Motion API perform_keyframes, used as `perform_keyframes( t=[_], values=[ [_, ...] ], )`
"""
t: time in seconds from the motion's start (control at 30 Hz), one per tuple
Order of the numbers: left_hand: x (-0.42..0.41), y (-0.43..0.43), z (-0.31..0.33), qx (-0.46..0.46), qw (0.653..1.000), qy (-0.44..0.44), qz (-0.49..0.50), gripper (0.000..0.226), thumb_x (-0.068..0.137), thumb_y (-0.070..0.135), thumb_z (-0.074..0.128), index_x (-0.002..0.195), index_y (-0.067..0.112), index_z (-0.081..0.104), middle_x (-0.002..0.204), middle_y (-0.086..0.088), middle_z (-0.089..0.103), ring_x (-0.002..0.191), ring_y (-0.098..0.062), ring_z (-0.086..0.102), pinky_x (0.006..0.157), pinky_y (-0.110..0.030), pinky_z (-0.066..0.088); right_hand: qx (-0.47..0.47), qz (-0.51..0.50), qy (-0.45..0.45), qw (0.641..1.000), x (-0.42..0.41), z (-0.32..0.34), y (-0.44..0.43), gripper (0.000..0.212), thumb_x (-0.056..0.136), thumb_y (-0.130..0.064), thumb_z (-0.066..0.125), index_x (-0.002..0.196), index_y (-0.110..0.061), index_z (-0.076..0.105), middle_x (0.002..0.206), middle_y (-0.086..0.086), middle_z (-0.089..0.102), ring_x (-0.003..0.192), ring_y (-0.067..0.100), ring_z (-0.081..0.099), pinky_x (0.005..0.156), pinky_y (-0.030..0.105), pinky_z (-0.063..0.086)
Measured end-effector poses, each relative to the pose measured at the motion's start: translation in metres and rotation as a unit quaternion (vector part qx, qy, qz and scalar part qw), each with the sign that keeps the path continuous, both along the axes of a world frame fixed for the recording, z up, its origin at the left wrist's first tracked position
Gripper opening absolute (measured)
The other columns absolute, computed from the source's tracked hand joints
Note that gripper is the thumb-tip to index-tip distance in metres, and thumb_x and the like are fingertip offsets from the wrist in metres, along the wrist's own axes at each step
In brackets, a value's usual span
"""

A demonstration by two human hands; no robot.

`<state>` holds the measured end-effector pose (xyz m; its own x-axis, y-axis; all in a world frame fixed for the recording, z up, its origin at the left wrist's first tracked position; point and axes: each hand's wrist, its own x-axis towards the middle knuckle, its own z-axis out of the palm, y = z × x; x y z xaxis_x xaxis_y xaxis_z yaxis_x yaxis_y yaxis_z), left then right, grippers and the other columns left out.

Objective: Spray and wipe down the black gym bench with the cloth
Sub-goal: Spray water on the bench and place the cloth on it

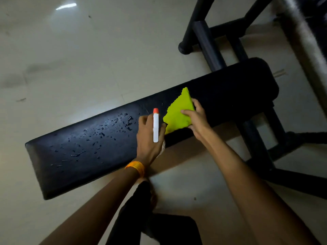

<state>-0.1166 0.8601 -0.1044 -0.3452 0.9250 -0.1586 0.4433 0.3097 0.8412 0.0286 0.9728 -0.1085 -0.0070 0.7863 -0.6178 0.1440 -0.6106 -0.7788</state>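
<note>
The long black gym bench (88,152) runs from lower left to upper right, and its left half is dotted with water droplets. My left hand (149,138) is closed around a white spray bottle (155,128) with an orange nozzle, held above the middle of the pad. Just to its right, my right hand (197,117) presses a folded lime-green cloth (178,112) flat against the bench. The bottle's body is mostly hidden behind my left hand.
A black steel rack frame (207,41) stands behind the bench's far end, and the bench's own legs (261,152) spread over the pale tiled floor (88,59) at the right. A metal bar (304,38) crosses the top right corner. My dark-trousered leg (141,214) is below.
</note>
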Motion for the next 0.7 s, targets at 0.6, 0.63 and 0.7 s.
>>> perform_keyframes(
  t=[0.6, 0.63, 0.7],
  values=[
    [0.050, 0.072, -0.031, -0.021, 0.992, 0.008, 0.125, 0.028, 0.097, 0.029, 0.058, 0.111, 0.006, 0.062, 0.105, -0.009, 0.067, 0.094, -0.021, 0.064, 0.082, -0.035, 0.051, -0.022, 0.217, -0.288, 0.933, 0.095, -0.090, 0.100, 0.052, 0.081, -0.014, 0.064, 0.131, -0.024, 0.053, 0.121, 0.014, 0.064, 0.109, 0.037, 0.062, 0.085, 0.046, 0.056],
    [0.054, 0.073, -0.030, -0.022, 0.990, 0.010, 0.137, 0.028, 0.097, 0.029, 0.058, 0.111, 0.006, 0.062, 0.105, -0.009, 0.067, 0.093, -0.022, 0.065, 0.082, -0.036, 0.051, -0.006, 0.241, -0.315, 0.918, 0.096, -0.085, 0.103, 0.053, 0.084, -0.012, 0.064, 0.135, -0.021, 0.051, 0.123, 0.015, 0.062, 0.110, 0.036, 0.061, 0.084, 0.040, 0.053],
    [0.061, 0.073, -0.030, -0.024, 0.987, 0.012, 0.159, 0.027, 0.097, 0.029, 0.057, 0.111, 0.006, 0.063, 0.104, -0.009, 0.068, 0.094, -0.023, 0.064, 0.082, -0.034, 0.050, 0.070, 0.298, -0.409, 0.859, 0.095, -0.075, 0.106, 0.053, 0.086, -0.012, 0.064, 0.137, -0.016, 0.049, 0.129, 0.016, 0.056, 0.115, 0.037, 0.056, 0.086, 0.041, 0.048]
  ],
)
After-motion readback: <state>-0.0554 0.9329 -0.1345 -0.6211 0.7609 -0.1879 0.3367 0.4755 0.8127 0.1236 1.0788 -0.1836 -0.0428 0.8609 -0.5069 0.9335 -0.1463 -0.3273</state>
